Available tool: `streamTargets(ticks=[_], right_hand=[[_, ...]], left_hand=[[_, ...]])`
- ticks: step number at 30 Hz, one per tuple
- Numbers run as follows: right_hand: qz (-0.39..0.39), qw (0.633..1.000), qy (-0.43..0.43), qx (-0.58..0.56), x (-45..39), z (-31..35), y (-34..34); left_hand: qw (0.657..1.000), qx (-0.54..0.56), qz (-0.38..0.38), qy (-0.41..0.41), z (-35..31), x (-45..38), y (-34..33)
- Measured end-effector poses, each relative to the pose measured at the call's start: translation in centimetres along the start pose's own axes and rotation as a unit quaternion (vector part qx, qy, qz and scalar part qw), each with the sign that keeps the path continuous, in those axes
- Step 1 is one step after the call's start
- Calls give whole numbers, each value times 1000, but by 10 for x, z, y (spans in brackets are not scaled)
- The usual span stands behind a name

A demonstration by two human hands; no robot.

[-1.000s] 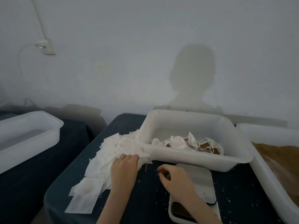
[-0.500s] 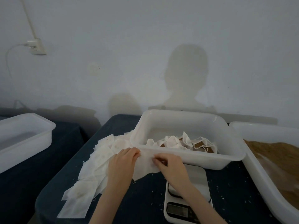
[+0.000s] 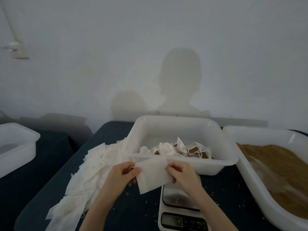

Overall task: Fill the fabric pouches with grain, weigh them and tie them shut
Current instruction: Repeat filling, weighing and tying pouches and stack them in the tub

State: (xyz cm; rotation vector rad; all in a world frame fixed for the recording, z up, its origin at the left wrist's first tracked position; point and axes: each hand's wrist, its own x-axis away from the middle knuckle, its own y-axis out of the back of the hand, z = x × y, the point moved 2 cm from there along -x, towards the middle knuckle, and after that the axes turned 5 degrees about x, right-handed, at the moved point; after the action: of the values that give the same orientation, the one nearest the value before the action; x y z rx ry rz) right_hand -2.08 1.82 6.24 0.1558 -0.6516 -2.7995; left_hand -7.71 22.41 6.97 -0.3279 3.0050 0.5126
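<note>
I see my left hand [image 3: 124,172] and right hand [image 3: 180,171] pinching one empty pouch [image 3: 153,174] at frame centre. It hangs above the scale [image 3: 180,205].

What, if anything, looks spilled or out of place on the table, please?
Loose pale grains lie scattered over the dark table around the scale, likely spillage. The empty pouches sprawl untidily.

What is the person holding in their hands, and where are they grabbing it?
One empty white fabric pouch, held off the table. The left hand pinches its left edge and the right hand pinches its right edge.
</note>
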Motion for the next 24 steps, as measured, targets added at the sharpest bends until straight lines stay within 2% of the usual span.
streamTargets(ticks=[2, 4, 5, 7, 10, 13, 15, 17, 20, 24], right_hand=[[-63, 987, 23, 143, 6, -1, 6], [-118, 965, 73, 223, 18, 5, 7], [-121, 962, 101, 222, 23, 10, 4], [-78, 972, 130, 178, 32, 18, -5], [-13, 991, 114, 71, 39, 25, -17], [-42, 994, 94, 28, 41, 23, -8], [-86, 990, 103, 53, 43, 21, 5], [-89, 984, 116, 98, 46, 23, 13], [-29, 986, 122, 106, 45, 27, 13], [31, 995, 98, -15, 45, 20, 20]], left_hand=[[1000, -4, -27, 0, -7, -2, -5], [997, -48, -59, -20, -17, -2, -11], [994, -69, -73, -36, -23, -2, -14], [990, -84, -85, -74, -31, 0, -22], [986, -110, -76, -98, -40, 3, -36], [971, -201, -87, -91, -43, 7, -39], [954, -271, -91, -90, -46, 9, -39], [944, -303, -86, -95, -51, 10, -42], [964, -241, -43, -107, -59, 9, -55], [990, -106, 7, -92, -61, 7, -75]])
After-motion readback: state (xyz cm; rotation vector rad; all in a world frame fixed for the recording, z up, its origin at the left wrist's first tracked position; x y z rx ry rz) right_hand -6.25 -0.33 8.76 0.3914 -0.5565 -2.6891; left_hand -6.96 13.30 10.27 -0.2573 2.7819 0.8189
